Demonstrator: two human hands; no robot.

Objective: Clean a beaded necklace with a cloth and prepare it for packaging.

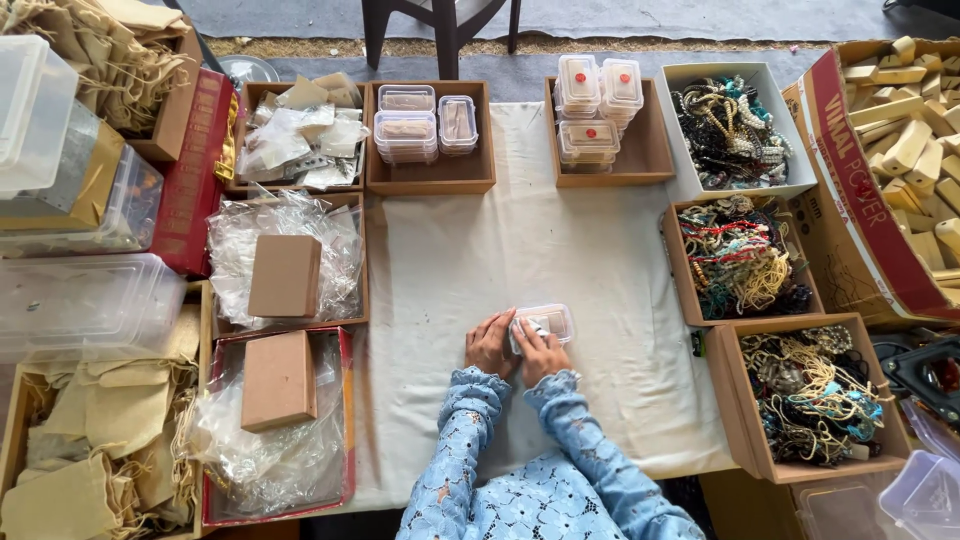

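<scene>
**Box sits just right of both hands, long side across the frame**

Hands meet low in the middle of the frame, on the white cloth covering the table (pixel 560 250). From where I watch, the small clear plastic box (pixel 548 322) lies flat, its long axis running left to right. My right hand (pixel 537 352) is the nearer one: its fingers rest on the box's left end, over something pale and crumpled inside or on top; I cannot tell which. Whether that grip is clenched or merely pressing, I cannot tell. My left hand (pixel 490 343) lies just beside the right, touching the cloth at the box's left edge, palm down, holding nothing that I can see. The box extends rightward, away from both wrists.
</scene>
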